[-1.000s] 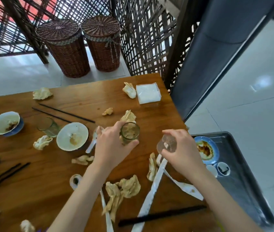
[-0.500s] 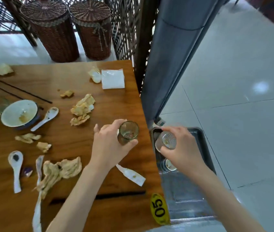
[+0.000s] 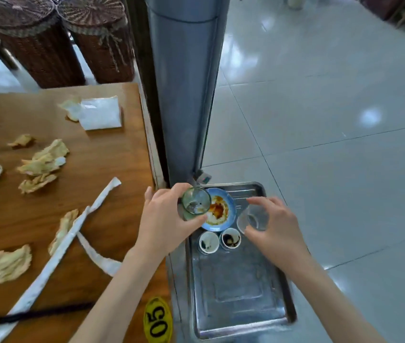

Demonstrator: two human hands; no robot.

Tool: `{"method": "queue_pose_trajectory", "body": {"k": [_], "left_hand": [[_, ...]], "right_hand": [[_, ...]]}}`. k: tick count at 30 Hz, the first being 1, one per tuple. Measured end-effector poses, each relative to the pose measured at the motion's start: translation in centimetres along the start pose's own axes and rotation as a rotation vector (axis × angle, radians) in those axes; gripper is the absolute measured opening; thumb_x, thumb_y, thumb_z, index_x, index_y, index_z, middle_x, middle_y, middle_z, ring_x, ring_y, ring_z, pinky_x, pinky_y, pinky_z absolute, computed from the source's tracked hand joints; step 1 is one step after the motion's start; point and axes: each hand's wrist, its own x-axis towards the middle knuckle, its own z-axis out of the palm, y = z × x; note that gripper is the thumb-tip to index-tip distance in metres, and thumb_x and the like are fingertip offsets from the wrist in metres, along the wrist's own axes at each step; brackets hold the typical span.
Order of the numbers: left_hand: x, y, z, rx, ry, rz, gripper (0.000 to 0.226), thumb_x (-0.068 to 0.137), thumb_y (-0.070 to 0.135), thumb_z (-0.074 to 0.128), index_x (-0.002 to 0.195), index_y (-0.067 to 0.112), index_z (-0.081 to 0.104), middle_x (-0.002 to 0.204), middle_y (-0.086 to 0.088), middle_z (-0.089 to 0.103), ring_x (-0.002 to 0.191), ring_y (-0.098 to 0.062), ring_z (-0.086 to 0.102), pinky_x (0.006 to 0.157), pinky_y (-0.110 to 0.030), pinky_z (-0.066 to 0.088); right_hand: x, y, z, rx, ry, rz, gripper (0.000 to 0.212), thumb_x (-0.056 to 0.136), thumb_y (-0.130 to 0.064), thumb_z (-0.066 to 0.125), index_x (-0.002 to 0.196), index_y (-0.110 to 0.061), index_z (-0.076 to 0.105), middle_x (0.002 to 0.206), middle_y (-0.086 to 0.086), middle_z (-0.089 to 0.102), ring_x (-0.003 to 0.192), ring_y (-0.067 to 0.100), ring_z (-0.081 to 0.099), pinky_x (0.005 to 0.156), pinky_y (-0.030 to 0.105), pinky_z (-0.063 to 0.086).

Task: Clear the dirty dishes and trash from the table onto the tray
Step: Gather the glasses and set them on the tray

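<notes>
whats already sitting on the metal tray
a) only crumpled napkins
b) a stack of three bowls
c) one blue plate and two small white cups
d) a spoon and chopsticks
c: the metal tray holds a sauce-stained blue plate and two small white cups side by side just nearer than it; the two glasses are held over the tray in the left hand and right hand.

You see a shiny metal tray, a smooth wooden table, clear glass cups, and glossy floor tiles.
</notes>
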Motion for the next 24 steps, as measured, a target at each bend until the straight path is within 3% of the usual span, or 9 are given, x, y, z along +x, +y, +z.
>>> {"method": "queue_pose_trajectory", "body": {"k": [2,5,12,18,21,24], "left_hand": [[-0.1,1.3,1.9,-0.015,0.015,-0.031,0.055,0.066,0.055,0.074,0.111,0.031,0.055,0.097,0.014,0.065,0.098,-0.010,0.056,0.111,-0.039,0.016],[-0.3,3.0,5.1,-0.020,0.043,-0.086,0.055,0.063,0.050,0.078,0.108,0.028,0.056,0.093,0.010,0.065,0.092,-0.011,0.057,0.109,-0.044,0.024],[-1.1,4.0,11.4,0.018,0.070,-0.215,0.058,0.059,0.049,0.080,0.107,0.026,0.056,0.089,0.008,0.064,0.089,-0.014,0.056,0.102,-0.047,0.031],[-3.4,2.2,15.8,0.004,0.090,-0.290,0.055,0.055,0.046,0.083,0.101,0.030,0.056,0.082,0.014,0.061,0.081,-0.004,0.052,0.098,-0.053,0.034],[-5.3,0.8,17.3,-0.011,0.075,-0.326,0.053,0.054,0.045,0.082,0.099,0.033,0.055,0.082,0.017,0.058,0.080,0.008,0.042,0.093,-0.054,0.039],[-7.5,-0.5,18.2,-0.002,0.029,-0.350,0.053,0.054,0.047,0.080,0.099,0.036,0.054,0.087,0.017,0.059,0.081,0.008,0.038,0.094,-0.052,0.039]], "right_hand": [[0.5,2.4,-0.8,0.008,-0.023,-0.016,0.045,0.075,-0.016,0.070,0.117,-0.027,0.060,0.100,-0.010,0.050,0.090,0.008,0.052,0.069,0.010,0.034],[1.5,6.1,-1.5,0.018,-0.061,-0.030,0.044,0.076,-0.018,0.070,0.119,-0.027,0.060,0.105,-0.010,0.050,0.097,0.012,0.053,0.076,0.017,0.036],[4.3,12.9,-0.3,0.025,-0.128,-0.084,0.046,0.075,-0.015,0.071,0.118,-0.026,0.061,0.101,-0.010,0.046,0.097,0.011,0.048,0.079,0.017,0.033],[5.2,17.7,3.8,0.031,-0.157,-0.092,0.046,0.074,-0.017,0.073,0.117,-0.028,0.061,0.099,-0.011,0.048,0.092,0.008,0.048,0.069,0.004,0.031],[4.9,19.5,6.1,0.032,-0.195,-0.072,0.046,0.075,-0.016,0.072,0.118,-0.028,0.060,0.102,-0.012,0.048,0.097,0.011,0.051,0.076,0.016,0.036],[3.8,20.8,8.0,0.020,-0.213,-0.051,0.050,0.075,-0.015,0.073,0.121,-0.028,0.058,0.107,-0.010,0.050,0.099,0.010,0.049,0.079,0.018,0.036]]}}
